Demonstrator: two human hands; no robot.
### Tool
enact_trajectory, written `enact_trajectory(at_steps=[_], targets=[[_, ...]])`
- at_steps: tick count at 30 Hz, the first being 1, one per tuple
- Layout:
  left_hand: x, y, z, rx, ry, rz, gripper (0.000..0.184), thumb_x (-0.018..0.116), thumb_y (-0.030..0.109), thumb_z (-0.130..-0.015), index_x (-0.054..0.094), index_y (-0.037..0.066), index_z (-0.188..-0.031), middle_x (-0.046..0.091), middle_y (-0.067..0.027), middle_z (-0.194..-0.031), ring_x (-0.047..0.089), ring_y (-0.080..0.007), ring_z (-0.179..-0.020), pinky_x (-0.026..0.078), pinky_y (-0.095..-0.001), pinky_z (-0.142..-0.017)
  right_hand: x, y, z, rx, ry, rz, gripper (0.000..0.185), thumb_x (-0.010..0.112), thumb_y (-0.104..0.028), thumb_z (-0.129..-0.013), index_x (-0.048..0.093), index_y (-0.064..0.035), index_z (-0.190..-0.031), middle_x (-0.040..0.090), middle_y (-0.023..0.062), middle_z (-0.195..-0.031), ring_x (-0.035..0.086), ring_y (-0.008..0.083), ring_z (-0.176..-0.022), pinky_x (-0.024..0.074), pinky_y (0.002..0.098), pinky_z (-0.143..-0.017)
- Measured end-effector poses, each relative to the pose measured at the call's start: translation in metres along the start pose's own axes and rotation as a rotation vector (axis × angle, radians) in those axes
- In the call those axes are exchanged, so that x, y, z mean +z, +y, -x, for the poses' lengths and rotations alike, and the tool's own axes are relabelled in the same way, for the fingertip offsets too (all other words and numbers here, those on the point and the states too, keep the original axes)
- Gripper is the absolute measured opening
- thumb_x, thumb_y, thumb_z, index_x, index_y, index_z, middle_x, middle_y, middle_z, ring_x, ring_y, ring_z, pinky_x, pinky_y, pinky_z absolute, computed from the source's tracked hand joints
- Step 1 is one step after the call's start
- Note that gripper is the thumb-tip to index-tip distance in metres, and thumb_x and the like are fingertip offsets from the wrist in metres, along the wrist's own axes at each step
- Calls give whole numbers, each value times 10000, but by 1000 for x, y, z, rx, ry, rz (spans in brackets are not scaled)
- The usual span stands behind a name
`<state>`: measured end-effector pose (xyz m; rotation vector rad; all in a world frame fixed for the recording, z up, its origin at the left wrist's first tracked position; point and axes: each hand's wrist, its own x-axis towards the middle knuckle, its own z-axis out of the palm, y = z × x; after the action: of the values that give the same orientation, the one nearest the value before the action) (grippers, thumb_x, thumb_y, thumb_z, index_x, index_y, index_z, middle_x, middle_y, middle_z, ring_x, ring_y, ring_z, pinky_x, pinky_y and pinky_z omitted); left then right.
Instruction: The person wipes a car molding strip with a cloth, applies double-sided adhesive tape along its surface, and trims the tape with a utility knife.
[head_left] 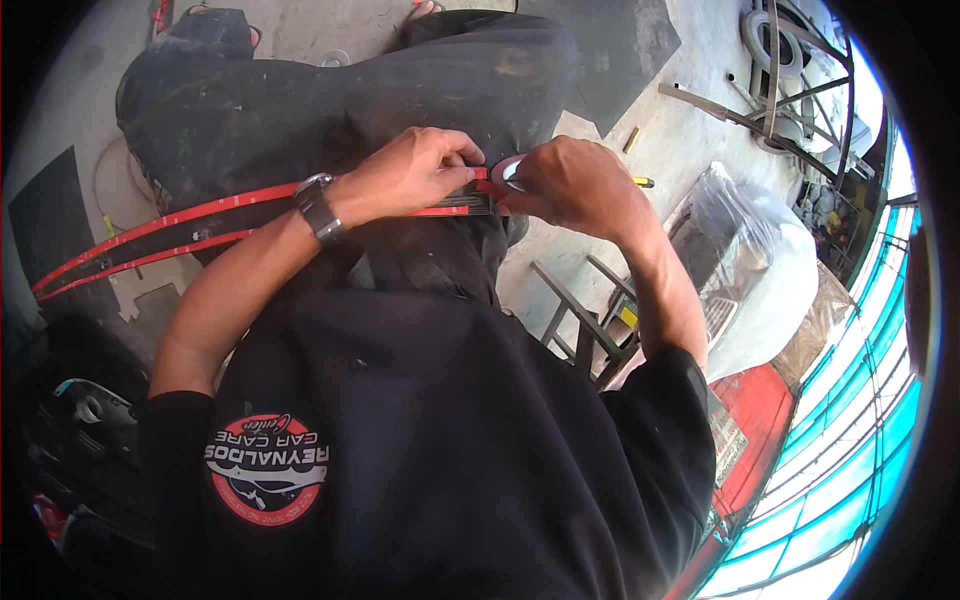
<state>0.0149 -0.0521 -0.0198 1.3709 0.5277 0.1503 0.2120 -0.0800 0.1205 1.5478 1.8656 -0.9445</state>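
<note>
A long, curved black trim piece with red tape along its edges lies across my lap and tapers away to the left. My left hand, with a watch on the wrist, is closed with its fingertips at the trim's near end. My right hand is closed around a roll of tape right beside that end. Red tape shows between the two hands. The fingers of the right hand are partly hidden behind its back.
Below my dark trousers is a concrete floor with a dark mat. A metal stand is close by on the right. Beyond it are a plastic-wrapped object, a metal frame and a yellow-ended tool.
</note>
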Motion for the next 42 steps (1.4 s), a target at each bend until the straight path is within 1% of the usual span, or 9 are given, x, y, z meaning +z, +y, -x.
enact_trajectory(at_steps=[4, 7, 10, 13, 16, 26, 35, 40, 42], targets=[[1, 1, 0, 0, -10, -1, 240, 632, 95, -978, 701, -50, -1157, 709, -59, -816, 634, -108, -753, 515, -302, -729, -13, -2, -5, -40, -58, 19, 430, 791, -452, -842, 747, -26, -801, 639, 157, -649, 668, 361, -689, 513, 463, -653], [1, 0, 0, 12, -2, -9, 228, 635, 104, -981, 715, -35, -1144, 715, -69, -823, 643, -116, -758, 518, -305, -731, -27, -7, -9, 25, -174, -43, 401, 804, -469, -827, 777, -69, -834, 692, 174, -716, 717, 381, -770, 566, 479, -703], [3, -3, 0, 35, 10, -9, 220, 638, 109, -984, 719, -23, -1141, 725, -85, -835, 658, -132, -768, 523, -309, -741, -26, -4, -10, -23, -149, -62, 430, 816, -444, -821, 741, -21, -794, 613, 141, -613, 658, 339, -660, 492, 453, -640], [3, -3, 0, 29, 7, -9, 216, 639, 110, -985, 721, -19, -1137, 732, -98, -847, 673, -148, -780, 529, -314, -753, -29, -5, -17, 3, -221, -11, 385, 821, -455, -807, 788, -75, -857, 699, 177, -731, 720, 380, -794, 556, 482, -706], [4, -5, 0, 41, 3, -2, 207, 639, 104, -981, 713, -12, -1136, 728, -99, -843, 670, -148, -775, 527, -317, -751, -24, -3, -22, -37, -226, 29, 397, 825, -462, -802, 792, -72, -865, 708, 176, -748, 722, 381, -805, 561, 479, -716], [0, 0, 2, 45, -38, 8, 179, 652, 91, -943, 679, 23, -1106, 705, -78, -819, 643, -132, -752, 510, -322, -722, -27, -11, -20, 10, -197, 32, 395, 824, -462, -805, 795, -71, -858, 725, 174, -780, 732, 375, -831, 574, 472, -740], [3, -6, 1, 111, -7, -12, 190, 674, 118, -937, 680, -30, -1057, 755, -143, -917, 724, -222, -831, 545, -355, -776, -19, -14, -15, 19, -135, 46, 351, 811, -429, -825, 784, -80, -850, 684, 155, -707, 705, 366, -751, 544, 471, -710], [1, 0, 2, 127, 28, -69, 176, 683, 120, -930, 683, -41, -1001, 730, -162, -844, 713, -244, -744, 543, -370, -721, -14, -15, -13, 16, -92, 55, 310, 787, -416, -839, 786, -107, -850, 683, 153, -705, 706, 362, -748, 554, 471, -717], [1, 3, 2, 128, 33, -95, 172, 687, 119, -926, 682, -41, -987, 719, -165, -820, 706, -253, -720, 541, -378, -704, -19, -21, -14, 48, -130, 73, 347, 817, -423, -824, 790, -79, -865, 726, 155, -781, 733, 359, -824, 577, 460, -742]])
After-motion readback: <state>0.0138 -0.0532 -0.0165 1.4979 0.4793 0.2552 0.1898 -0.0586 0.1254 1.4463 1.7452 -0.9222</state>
